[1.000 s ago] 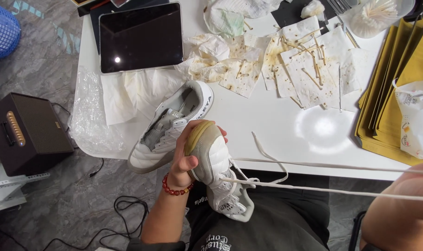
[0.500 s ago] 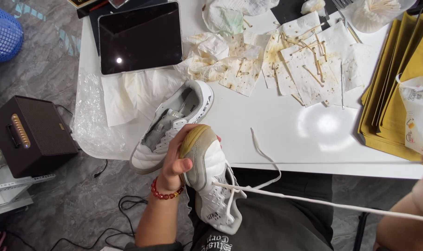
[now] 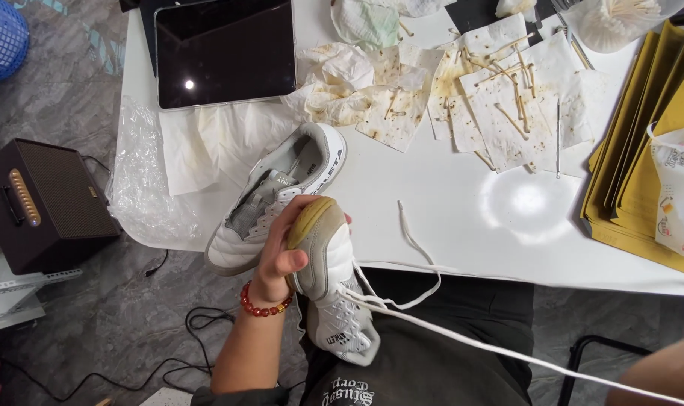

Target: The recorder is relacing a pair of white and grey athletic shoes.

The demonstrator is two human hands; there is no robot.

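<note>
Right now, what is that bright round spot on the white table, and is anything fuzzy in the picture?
In the head view, the round spot is glare from a light above, reflected off the glossy white table; a smaller glint shows on the dark tablet screen. The left hand and the white shoe look sharp, while the right hand at the lower corner is blurred and cut off.

A white table (image 3: 462, 225) is standing over grey mottled stone floor (image 3: 94, 316), overhead light glaring on its top. A dark brown box (image 3: 45, 203) is sitting left, black cables (image 3: 199, 323) trailing nearby.
</note>
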